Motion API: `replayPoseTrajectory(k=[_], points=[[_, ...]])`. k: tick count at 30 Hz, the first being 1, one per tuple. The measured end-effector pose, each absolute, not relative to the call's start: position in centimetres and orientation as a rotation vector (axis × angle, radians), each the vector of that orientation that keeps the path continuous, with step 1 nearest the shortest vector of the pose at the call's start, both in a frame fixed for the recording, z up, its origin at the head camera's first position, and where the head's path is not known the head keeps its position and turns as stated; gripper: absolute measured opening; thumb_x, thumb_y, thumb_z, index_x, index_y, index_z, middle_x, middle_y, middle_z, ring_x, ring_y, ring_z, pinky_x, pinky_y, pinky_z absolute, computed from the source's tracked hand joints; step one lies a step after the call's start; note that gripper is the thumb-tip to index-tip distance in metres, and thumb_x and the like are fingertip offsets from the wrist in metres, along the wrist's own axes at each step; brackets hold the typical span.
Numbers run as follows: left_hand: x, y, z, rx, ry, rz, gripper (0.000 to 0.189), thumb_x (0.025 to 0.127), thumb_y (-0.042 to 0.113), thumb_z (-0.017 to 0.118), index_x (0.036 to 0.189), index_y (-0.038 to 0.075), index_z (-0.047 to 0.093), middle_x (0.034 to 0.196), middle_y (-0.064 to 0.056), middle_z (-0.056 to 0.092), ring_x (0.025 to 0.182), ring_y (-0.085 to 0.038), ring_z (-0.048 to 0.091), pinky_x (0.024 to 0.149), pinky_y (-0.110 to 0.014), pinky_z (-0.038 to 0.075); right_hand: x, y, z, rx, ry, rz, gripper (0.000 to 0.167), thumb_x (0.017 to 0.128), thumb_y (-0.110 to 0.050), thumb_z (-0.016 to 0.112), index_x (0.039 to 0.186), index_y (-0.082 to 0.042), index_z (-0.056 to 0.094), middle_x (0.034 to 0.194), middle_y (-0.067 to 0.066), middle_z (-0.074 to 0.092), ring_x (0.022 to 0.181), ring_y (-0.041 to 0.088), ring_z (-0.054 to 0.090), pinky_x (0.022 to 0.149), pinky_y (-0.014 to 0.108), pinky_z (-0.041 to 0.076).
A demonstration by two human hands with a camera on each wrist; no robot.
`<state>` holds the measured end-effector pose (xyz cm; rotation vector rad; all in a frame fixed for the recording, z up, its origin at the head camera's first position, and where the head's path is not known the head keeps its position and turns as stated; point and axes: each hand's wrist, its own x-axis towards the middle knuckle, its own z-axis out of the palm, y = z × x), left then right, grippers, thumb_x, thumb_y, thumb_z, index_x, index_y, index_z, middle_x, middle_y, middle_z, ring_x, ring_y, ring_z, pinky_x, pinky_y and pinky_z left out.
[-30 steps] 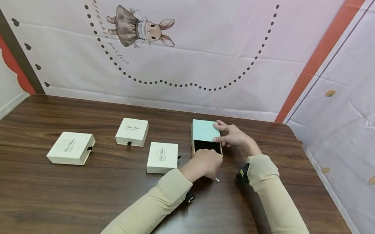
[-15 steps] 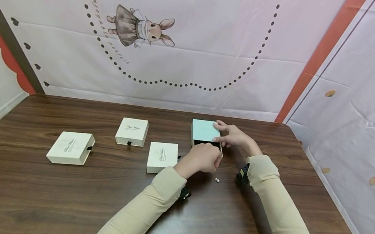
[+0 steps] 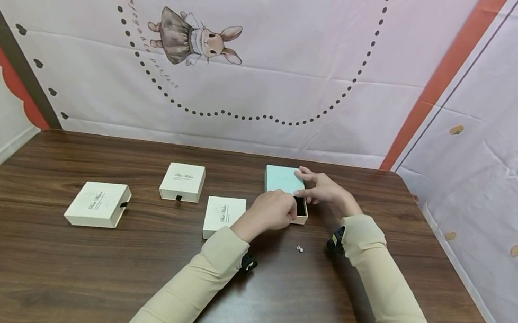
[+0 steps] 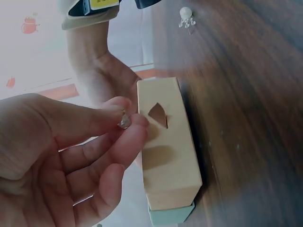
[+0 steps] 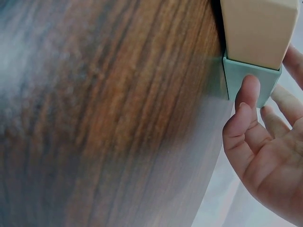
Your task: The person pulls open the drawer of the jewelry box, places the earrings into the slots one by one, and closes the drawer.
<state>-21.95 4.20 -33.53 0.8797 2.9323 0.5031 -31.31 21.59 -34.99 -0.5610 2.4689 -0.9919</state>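
My left hand [image 3: 269, 208] is over the front of a mint-green drawer box [image 3: 281, 177]. In the left wrist view its thumb and index finger pinch a small silvery earring [image 4: 124, 121]. The cream drawer [image 4: 165, 161] sticks out of the sleeve, with a dark inside. Its front has a small pointed cut-out. My right hand [image 3: 325, 189] rests on the right edge of the sleeve, fingers spread and lightly bent; in the right wrist view fingertips touch the sleeve's side [image 5: 236, 78]. Another earring [image 3: 299, 249], with a pearl and clear stones, lies on the table in front of the box.
Three white drawer boxes with black pull tabs are on the wooden table [image 3: 83, 274]: one at the far left [image 3: 97, 203], one at the back [image 3: 183, 178] and one [image 3: 223, 216] beside my left forearm. Printed cloth [image 3: 301, 44] hangs behind and at the sides.
My left hand has moved left and slightly back over the drawer, baring its right front corner and the earring on the table. The right hand has stayed in place.
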Motion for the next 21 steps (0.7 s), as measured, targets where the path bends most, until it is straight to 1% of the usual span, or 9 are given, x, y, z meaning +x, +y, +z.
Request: replayPoseTrajectory(k=[4, 6, 8, 11, 14, 19, 21], points=[[-22.2, 3.9, -33.5, 0.864, 2.938, 0.531, 0.020, 0.079, 0.001, 0.057, 0.064, 0.013, 0.062, 0.062, 0.007, 0.053, 0.058, -0.007, 0.043, 0.052, -0.020, 0.035, -31.2, 21.6, -34.9, -0.559, 2.462, -1.004, 0.066, 0.086, -0.013, 0.063, 0.143, -0.008, 0.028, 0.153, 0.009, 0.007, 0.060, 0.019, 0.054, 0.051, 0.028, 0.042], [-22.3, 3.8, -33.5, 0.854, 2.949, 0.546, 0.019, 0.077, 0.000, 0.058, 0.063, 0.013, 0.062, 0.061, 0.006, 0.053, 0.058, -0.007, 0.042, 0.053, -0.020, 0.036, -31.1, 21.6, -34.9, -0.560, 2.461, -1.007, 0.066, 0.086, -0.013, 0.063, 0.143, -0.008, 0.028, 0.153, 0.009, 0.007, 0.060, 0.020, 0.054, 0.052, 0.029, 0.042], [-22.5, 3.7, -33.5, 0.843, 2.961, 0.551, 0.017, 0.075, -0.001, 0.059, 0.067, 0.012, 0.065, 0.064, 0.006, 0.057, 0.059, -0.007, 0.045, 0.055, -0.020, 0.040, -31.1, 21.6, -34.9, -0.557, 2.462, -1.009, 0.066, 0.086, -0.013, 0.063, 0.143, -0.008, 0.028, 0.153, 0.009, 0.007, 0.060, 0.020, 0.054, 0.052, 0.029, 0.042], [-22.6, 3.5, -33.5, 0.826, 2.986, 0.555, 0.016, 0.074, 0.000, 0.062, 0.077, 0.013, 0.071, 0.075, 0.006, 0.065, 0.067, -0.009, 0.055, 0.065, -0.024, 0.047, -31.1, 21.6, -35.0, -0.547, 2.459, -1.012, 0.066, 0.086, -0.013, 0.063, 0.142, -0.008, 0.028, 0.153, 0.009, 0.007, 0.061, 0.020, 0.054, 0.052, 0.029, 0.042], [-22.8, 3.3, -33.6, 0.817, 2.986, 0.555, 0.015, 0.074, 0.003, 0.063, 0.081, 0.012, 0.072, 0.078, 0.005, 0.067, 0.071, -0.011, 0.058, 0.068, -0.027, 0.048, -31.1, 21.6, -35.0, -0.542, 2.455, -1.013, 0.066, 0.086, -0.013, 0.063, 0.142, -0.008, 0.028, 0.153, 0.009, 0.007, 0.061, 0.018, 0.054, 0.052, 0.028, 0.042], [-23.1, 2.9, -33.6, 0.814, 2.961, 0.615, 0.015, 0.080, 0.008, 0.064, 0.091, 0.013, 0.073, 0.078, 0.005, 0.067, 0.064, -0.010, 0.055, 0.062, -0.025, 0.046, -31.0, 21.5, -34.9, -0.552, 2.450, -1.023, 0.066, 0.086, -0.014, 0.063, 0.142, -0.007, 0.029, 0.152, 0.010, 0.007, 0.060, 0.017, 0.054, 0.053, 0.029, 0.043], [-23.2, 2.8, -33.6, 0.816, 2.953, 0.643, 0.014, 0.082, 0.009, 0.064, 0.093, 0.012, 0.073, 0.079, 0.005, 0.068, 0.061, -0.009, 0.054, 0.061, -0.025, 0.045, -31.0, 21.5, -34.8, -0.554, 2.442, -1.033, 0.066, 0.086, -0.013, 0.063, 0.142, -0.008, 0.029, 0.152, 0.010, 0.007, 0.060, 0.018, 0.054, 0.053, 0.029, 0.044]])
